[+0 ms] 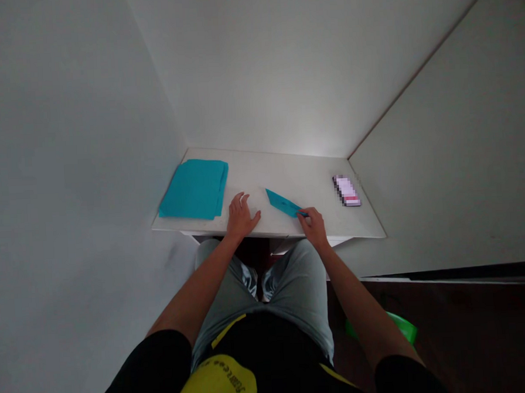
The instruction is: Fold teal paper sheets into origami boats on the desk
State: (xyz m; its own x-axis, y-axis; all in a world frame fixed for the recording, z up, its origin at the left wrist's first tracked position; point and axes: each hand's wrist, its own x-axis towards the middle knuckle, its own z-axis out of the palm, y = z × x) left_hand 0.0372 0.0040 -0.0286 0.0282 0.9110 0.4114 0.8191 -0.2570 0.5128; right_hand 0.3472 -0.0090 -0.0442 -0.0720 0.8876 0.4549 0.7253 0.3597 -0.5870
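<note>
Between the fingers and thumb of my right hand [313, 224] is the right end of a narrow folded piece of blue paper [283, 203]. Its pointed far end reaches left over the white tabletop. My left hand [242, 215] rests at the table's front edge with fingers spread and nothing in them. Just left of that hand lies a stack of blue paper sheets [193, 190], their edges slightly out of line.
A phone [347, 191], its screen blurred out, lies on the right of the white table [252, 162]. White walls [256, 73] close in behind and on both sides. Something green [402, 326] stands low at the right, partly behind my right arm.
</note>
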